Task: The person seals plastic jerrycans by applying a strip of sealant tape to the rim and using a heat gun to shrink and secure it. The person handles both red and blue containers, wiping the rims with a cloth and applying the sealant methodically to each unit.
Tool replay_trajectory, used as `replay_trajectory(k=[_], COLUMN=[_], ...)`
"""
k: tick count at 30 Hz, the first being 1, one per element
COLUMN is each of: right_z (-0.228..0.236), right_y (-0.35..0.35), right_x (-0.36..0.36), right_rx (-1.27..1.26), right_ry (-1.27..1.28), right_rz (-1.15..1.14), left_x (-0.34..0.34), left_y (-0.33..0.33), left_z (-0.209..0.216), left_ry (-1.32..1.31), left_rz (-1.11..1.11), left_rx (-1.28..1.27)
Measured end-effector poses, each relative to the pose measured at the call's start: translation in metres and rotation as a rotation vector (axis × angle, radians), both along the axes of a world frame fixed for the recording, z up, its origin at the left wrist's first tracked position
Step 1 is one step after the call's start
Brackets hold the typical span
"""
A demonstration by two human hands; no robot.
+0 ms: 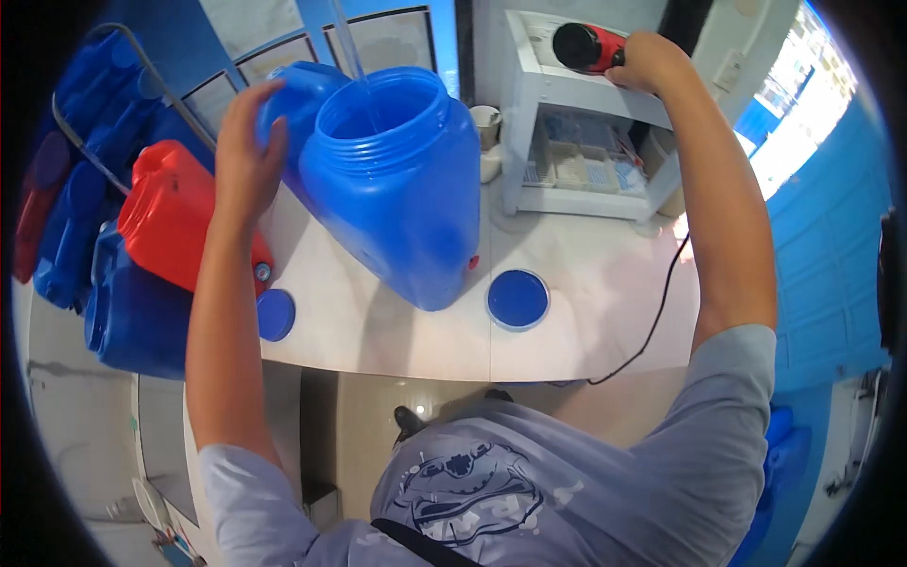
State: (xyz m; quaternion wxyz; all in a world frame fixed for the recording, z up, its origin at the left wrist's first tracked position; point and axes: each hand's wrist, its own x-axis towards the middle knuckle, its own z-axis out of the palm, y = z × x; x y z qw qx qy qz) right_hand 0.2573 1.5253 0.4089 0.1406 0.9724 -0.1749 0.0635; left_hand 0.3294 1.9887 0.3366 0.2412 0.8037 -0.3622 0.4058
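Observation:
A large blue plastic water container (406,198) stands on the white counter with its wide threaded mouth uncovered. Something clear and narrow, a tube or a stream of water (348,42), comes down into that mouth. Behind its left side is a second blue container (304,99). My left hand (250,151) is at this second container's edge, thumb and fingers apart; whether it touches is hard to tell. At the far right, my right hand (652,64) is closed around a red and black hair dryer (590,47) above the white shelf unit's top.
Round blue lids (518,300) lie on the counter (586,283). A red container (168,213) and several blue ones crowd the left side by a metal rail. The white shelf unit (581,200) holds trays and packets. A black cord (661,317) crosses the counter's right part.

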Motion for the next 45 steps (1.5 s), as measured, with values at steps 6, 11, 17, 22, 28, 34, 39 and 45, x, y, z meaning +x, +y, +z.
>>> replay_trajectory(k=[6,11,17,22,28,34,39,45], right_z=[-0.03,-0.133,-0.29,-0.279,-0.267,-0.292,-0.332,-0.429], right_y=[0.046,0.13,0.151,0.176,0.154,0.158,0.179,0.155], right_x=[0.006,0.031,0.123,0.153,0.123,0.012,-0.051,-0.058], right_rx=[0.098,1.466,1.819,1.908,1.939,2.09,2.159,2.104], right_ry=[-0.684,-0.433,0.011,0.098,-0.049,-0.427,-0.688,-0.708], right_rz=[0.545,0.729,0.574,0.419,0.148,0.034,0.305,0.32], left_x=[0.054,0.063,0.074,0.077,0.063,0.159,0.24,0.272], left_y=[-0.04,-0.05,-0.051,-0.029,0.002,0.137,0.174,0.178], left_z=[0.004,-0.005,-0.005,-0.003,-0.047,-0.23,-0.254,-0.239], left_ry=[-0.08,-0.141,-0.135,-0.039,0.082,0.505,0.66,0.798], left_rz=[0.142,0.125,0.079,0.07,-0.251,0.491,0.917,1.027], left_rx=[0.106,0.04,0.057,0.092,-0.643,-0.598,-0.179,-0.235])
